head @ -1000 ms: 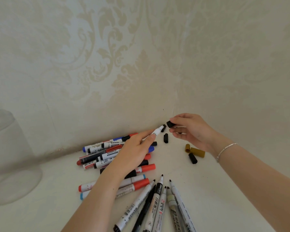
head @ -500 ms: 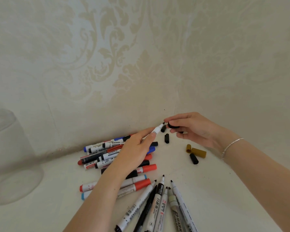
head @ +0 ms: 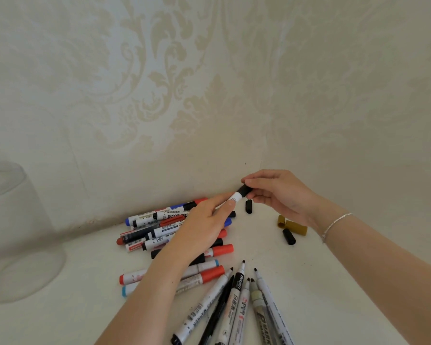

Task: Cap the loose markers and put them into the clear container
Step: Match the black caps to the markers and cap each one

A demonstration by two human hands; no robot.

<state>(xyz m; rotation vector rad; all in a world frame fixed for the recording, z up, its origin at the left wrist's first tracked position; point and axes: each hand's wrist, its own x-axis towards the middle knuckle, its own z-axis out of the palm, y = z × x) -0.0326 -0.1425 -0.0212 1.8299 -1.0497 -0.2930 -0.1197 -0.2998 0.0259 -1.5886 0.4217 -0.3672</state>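
Observation:
My left hand (head: pixel 204 225) grips a white marker (head: pixel 235 198) with its front end raised toward the wall corner. My right hand (head: pixel 279 192) pinches a black cap (head: pixel 244 190) that now sits on the marker's tip. A pile of capped markers (head: pixel 159 230) lies under and left of my left hand. Several uncapped markers (head: pixel 237 302) fan out near the bottom edge, tips pointing away from me. The clear container (head: pixel 15 235) stands at the far left.
Loose caps lie on the white surface: a black cap (head: pixel 248 206) below my hands, a second black cap (head: pixel 289 236) and two mustard-yellow caps (head: pixel 295 227) to the right. Patterned walls meet in a corner just behind my hands.
My right hand brought the black cap leftward from a small gap onto the marker's tip. My left hand kept the marker nearly still.

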